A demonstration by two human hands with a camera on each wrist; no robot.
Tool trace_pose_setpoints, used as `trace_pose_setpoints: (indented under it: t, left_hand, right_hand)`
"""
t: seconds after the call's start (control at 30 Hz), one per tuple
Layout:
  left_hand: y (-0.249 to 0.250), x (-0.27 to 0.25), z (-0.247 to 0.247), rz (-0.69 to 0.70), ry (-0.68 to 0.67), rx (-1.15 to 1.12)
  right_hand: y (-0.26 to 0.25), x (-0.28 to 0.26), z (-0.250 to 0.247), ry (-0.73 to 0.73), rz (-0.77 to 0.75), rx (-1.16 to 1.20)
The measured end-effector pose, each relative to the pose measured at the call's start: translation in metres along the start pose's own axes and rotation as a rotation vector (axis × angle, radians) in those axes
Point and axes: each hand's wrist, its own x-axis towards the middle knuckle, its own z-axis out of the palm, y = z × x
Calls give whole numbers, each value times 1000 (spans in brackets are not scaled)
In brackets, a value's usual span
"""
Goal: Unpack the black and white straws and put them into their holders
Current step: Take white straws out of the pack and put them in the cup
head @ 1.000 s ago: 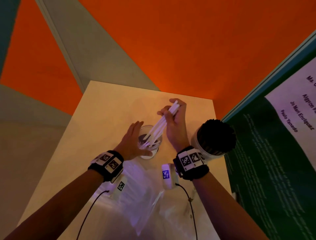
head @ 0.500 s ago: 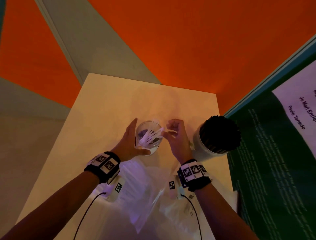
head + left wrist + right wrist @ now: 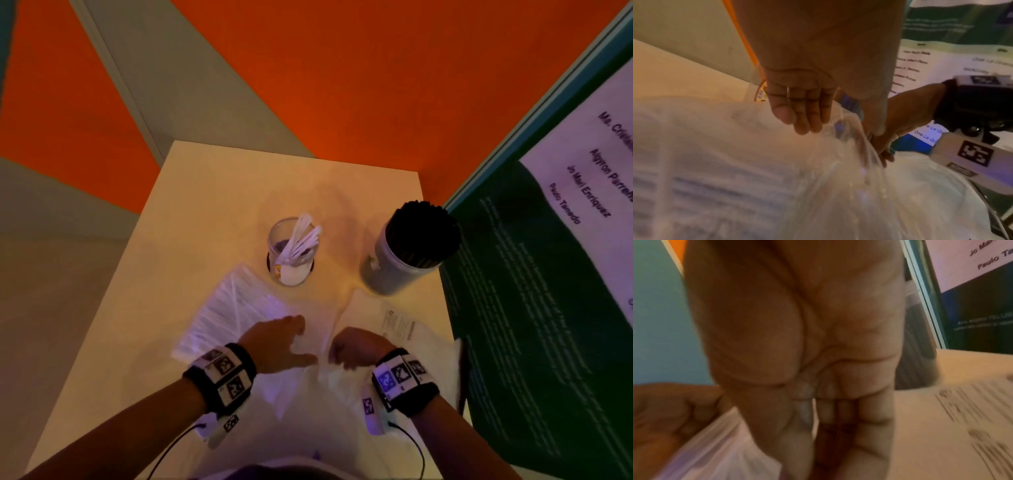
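Left hand (image 3: pixel 277 342) rests on the clear plastic bag of white straws (image 3: pixel 233 315) at the near side of the desk (image 3: pixel 191 192); its fingers are only slightly bent over the film, and the thumb lies against the raised fold of plastic, so it steadies the bag rather than gripping it. Right hand (image 3: pixel 356 346) is closed, its fingers and thumb pinching the same fold of plastic at the bag's opening, as the left wrist view shows. Progress, judged from the present layout: the black straws (image 3: pixel 424 233) fill the grey cylindrical holder (image 3: pixel 387 270) at the right of the desk, so that half of the task appears complete. The clear glass jar (image 3: pixel 291 253) at the centre of the desk holds only a small bunch of white straws (image 3: pixel 301 238), leaning toward its far right rim. The bulk of the white straws is still packed in the bag. Remaining work is therefore to open or widen the bag, draw out further bunches, and load them into the jar. Count: two holders, one grey and one clear; one bag still holding straws; one flat emptied wrapper with a printed label (image 3: pixel 397 322) beside the right hand. Individual straws cannot be counted; roughly half a dozen white ends show in the jar.
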Motion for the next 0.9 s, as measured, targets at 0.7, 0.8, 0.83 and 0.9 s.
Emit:
trace_pose_setpoints:
  t: [0.7, 0.8, 0.83, 0.9]
  left_hand:
    - [-9, -80, -9, 72, 150, -494]
    - [-10, -82, -8, 68, 146, -492]
    - [-11, -82, -8, 67, 146, -489]
    - [-12, -82, -8, 70, 144, -486]
  right_hand:
    - [-77, 73, 100, 323, 142, -359]
    - [-81, 75, 100, 324, 147, -374]
    - [-81, 76, 99, 318, 147, -380]
    - [-74, 76, 99, 335, 136, -350]
